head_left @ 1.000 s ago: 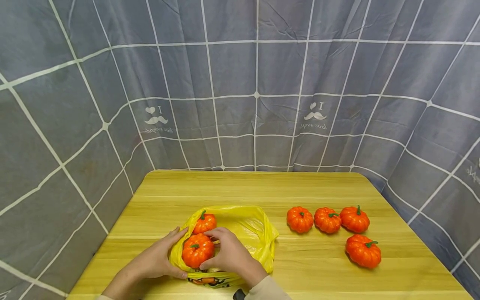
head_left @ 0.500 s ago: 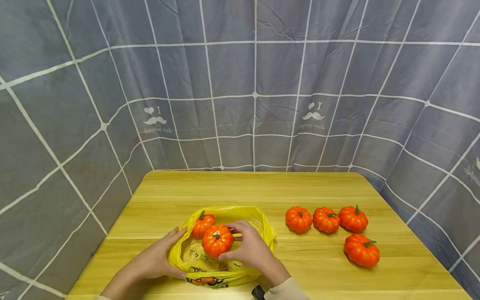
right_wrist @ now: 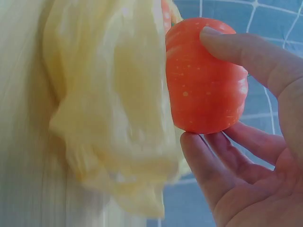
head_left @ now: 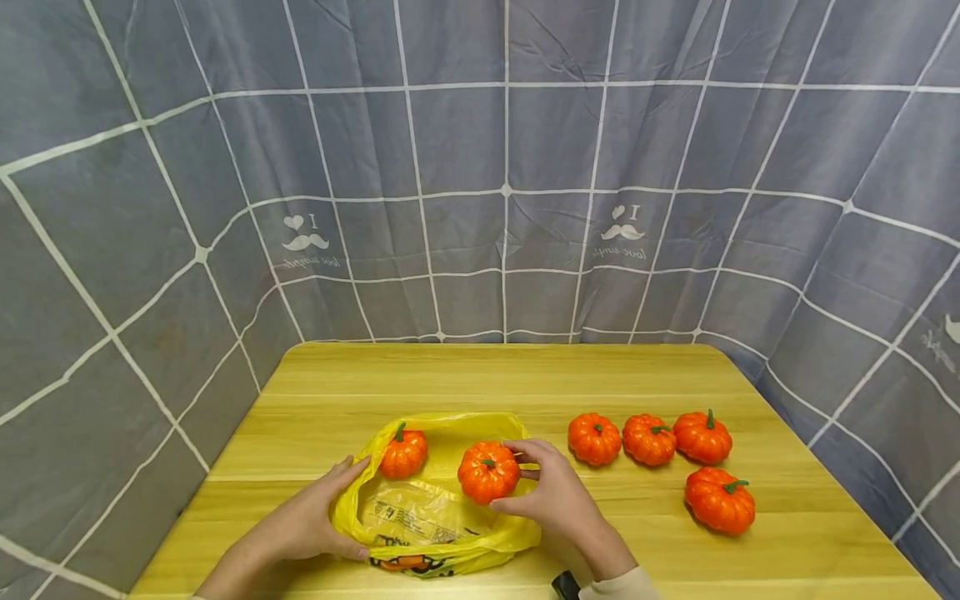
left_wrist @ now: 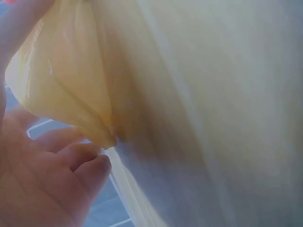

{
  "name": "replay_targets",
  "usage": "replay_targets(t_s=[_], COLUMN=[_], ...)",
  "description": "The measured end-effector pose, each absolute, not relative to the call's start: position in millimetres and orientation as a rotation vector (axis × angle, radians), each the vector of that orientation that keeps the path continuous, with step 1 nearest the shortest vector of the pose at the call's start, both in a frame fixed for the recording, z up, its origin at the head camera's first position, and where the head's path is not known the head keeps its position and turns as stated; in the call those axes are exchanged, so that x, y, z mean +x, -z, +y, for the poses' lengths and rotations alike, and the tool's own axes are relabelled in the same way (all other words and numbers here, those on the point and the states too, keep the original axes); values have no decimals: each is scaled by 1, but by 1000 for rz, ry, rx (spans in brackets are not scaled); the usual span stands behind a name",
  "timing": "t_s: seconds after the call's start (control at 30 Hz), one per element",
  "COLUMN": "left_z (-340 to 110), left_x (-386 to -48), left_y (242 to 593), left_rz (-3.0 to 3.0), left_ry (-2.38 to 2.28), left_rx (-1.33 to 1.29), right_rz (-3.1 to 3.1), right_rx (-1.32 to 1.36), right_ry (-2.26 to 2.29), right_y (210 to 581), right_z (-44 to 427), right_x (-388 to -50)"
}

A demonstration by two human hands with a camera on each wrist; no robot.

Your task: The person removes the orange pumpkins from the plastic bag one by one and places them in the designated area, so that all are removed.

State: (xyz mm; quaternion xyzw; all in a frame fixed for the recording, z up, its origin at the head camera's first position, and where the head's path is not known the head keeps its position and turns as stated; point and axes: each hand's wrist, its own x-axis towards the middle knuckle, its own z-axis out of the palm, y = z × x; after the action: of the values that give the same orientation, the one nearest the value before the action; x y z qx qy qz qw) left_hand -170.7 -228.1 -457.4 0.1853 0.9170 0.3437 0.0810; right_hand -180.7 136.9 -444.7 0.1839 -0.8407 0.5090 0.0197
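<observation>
A yellow plastic bag [head_left: 442,550] sits on the table with its mouth spread upward, print showing at its front and on its inner floor. My left hand [head_left: 311,512] holds the bag's left side, thumb at the front and fingers along the rim. Between thumb and fingers, my right hand [head_left: 558,492] grips a small orange pumpkin [head_left: 487,472] with a green stem, over the right part of the bag's opening. Another small pumpkin [head_left: 404,454] lies inside at the back left. In the right wrist view, the gripped pumpkin [right_wrist: 206,80] appears above the bag's edge.
On the wooden table [head_left: 480,375], to the right of the bag, three pumpkins stand in a row, one of them the middle pumpkin [head_left: 648,440]. A further pumpkin [head_left: 720,500] lies nearer. A grey checked curtain [head_left: 480,208] surrounds the table's back and sides.
My right hand has carried the gripped pumpkin rightward, away from the one at the bag's back left, baring the bag's printed floor. The left hand has stayed at the bag's left side.
</observation>
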Motion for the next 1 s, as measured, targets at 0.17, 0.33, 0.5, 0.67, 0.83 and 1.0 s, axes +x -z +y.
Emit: replay_targets(t_s=[0.17,0.33,0.5,0.67,0.83,1.0], left_z=[-229,-230,-231,-231,-230,-230], left_x=[-171,-171,-173,-174,-173,-172], left_y=[457,457,458,456,456,456], left_rz=[2735,2725,2735,2743,2744,2741], left_ry=[-1032,-1038,-1030,-1020,-1020,-1016], left_rx=[551,554,583,596,581,573], right_rz=[-2606,-2599,-2607,-2655,-2699,-2721], right_rx=[452,309,172,27,-91,-166], right_ry=[-1579,-1578,-1535,-1456,-1379,-1336], right_y=[444,440,436,439,442,447], right_z=[157,174,194,221,246,268], right_x=[-177,-173,-169,-165,-158,-149])
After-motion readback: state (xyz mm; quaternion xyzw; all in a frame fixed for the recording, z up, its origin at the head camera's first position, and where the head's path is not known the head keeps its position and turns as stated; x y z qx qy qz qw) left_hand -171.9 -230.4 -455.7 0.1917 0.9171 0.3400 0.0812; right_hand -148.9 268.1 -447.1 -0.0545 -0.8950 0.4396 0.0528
